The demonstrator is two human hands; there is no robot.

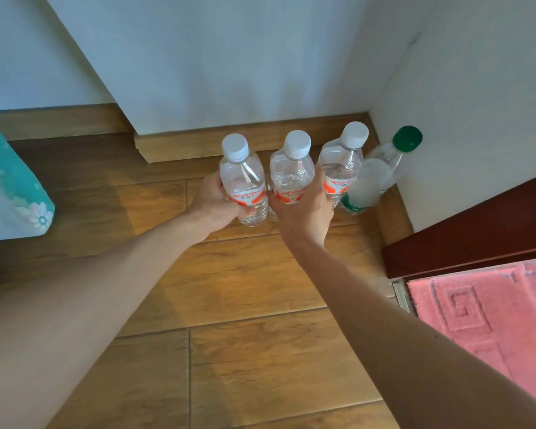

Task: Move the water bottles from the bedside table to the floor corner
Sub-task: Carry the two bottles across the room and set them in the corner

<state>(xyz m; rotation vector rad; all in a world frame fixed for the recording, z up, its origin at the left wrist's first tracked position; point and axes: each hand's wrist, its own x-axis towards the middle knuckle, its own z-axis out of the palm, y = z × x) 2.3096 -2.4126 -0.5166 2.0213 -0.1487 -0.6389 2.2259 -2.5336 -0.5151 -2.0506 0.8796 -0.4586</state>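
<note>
- left bottle (243, 178): clear, white cap, orange label, upright, held low over the wooden floor (229, 305) near the corner; cannot tell if its base touches the floor.
- middle bottle (288, 171): same kind, upright, just beside the left bottle.
- right bottle (341, 168): same kind, tilted slightly right, just beside the middle bottle and touching the green-capped bottle.
- green-capped bottle (375, 181): frosted, leaning right, deepest in the corner, against the side wall; no hand on it.
- left hand (214, 202): arm stretched forward from lower left, fingers curled round the label of the left bottle from its left side, thumb across the front.
- right hand (304, 212): arm stretched in from lower right, back of hand up, wrapped round the lower half of the middle bottle; fingers lie between it and the right bottle, cannot tell if they also grip the right bottle.
- skirting board (183, 144): light wood, runs behind the bottles under the white wall (229, 57).
- dark wooden frame (464, 236): right, with a red patterned mat (492, 311) below it.
- teal flowered cloth (10, 187): far left edge.
</note>
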